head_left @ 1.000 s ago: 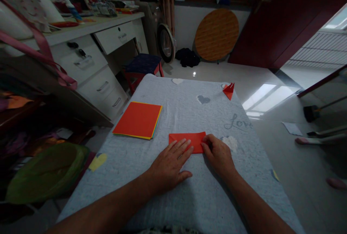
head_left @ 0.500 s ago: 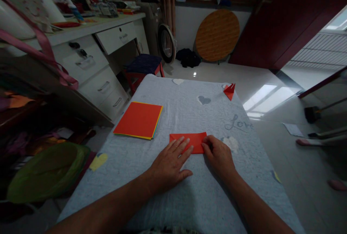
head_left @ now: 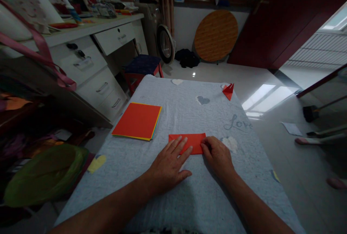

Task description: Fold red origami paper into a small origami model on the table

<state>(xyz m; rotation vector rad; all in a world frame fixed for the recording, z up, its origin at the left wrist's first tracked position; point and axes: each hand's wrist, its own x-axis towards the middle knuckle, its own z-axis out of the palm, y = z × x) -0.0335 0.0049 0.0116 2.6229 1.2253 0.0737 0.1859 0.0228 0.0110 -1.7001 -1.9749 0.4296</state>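
A red sheet of paper [head_left: 194, 141], folded into a long rectangle, lies flat on the cloth-covered table [head_left: 187, 111]. My left hand [head_left: 171, 160] rests on its left part with the fingers stretched out and the thumb apart. At the paper's right edge, my right hand [head_left: 218, 154] pinches the paper between thumb and curled fingers. Up and to the left is a square stack of coloured paper [head_left: 137, 120], red on top with yellow and blue edges below. A small folded red paper piece [head_left: 228, 91] stands near the table's far right corner.
Beyond the table's left edge are a white desk [head_left: 92, 66] with drawers, a stool [head_left: 142, 65] and a green-lined bin [head_left: 46, 176]. A washing machine [head_left: 165, 44] with its door ajar and a round wooden tabletop [head_left: 216, 35] stand at the back.
The view shifts very slightly. Both hands stay at the folded red paper, with the left fingers drawn in only a little; nothing else visibly moves.
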